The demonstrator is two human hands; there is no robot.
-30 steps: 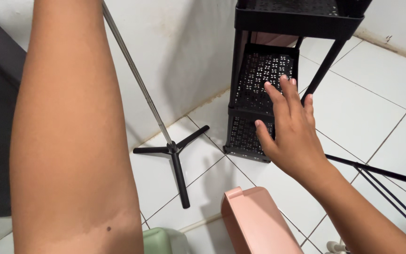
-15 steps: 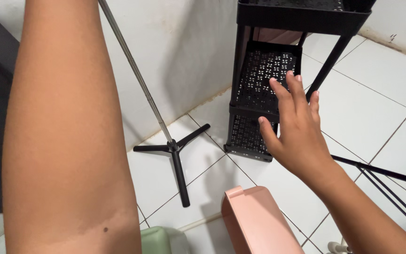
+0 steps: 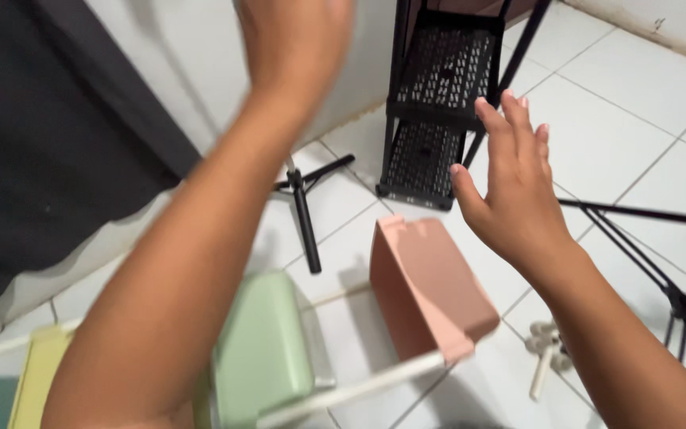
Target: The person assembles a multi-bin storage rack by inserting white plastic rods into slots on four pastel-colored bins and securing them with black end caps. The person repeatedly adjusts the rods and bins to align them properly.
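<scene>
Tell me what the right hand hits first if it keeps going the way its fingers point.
Probably the black perforated rack: the right hand, open, points at its lower shelves, though depth is unclear.

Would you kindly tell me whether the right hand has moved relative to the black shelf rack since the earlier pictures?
Yes, slightly. The right hand, open, has drifted right along the black shelf rack; its fingertips now lie past the rack's right edge, over the white floor tiles.

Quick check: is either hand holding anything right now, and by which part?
The right hand is open and empty, fingers spread in front of the black rack. The left hand is raised, blurred and cut off at the top edge: cannot tell.
</scene>
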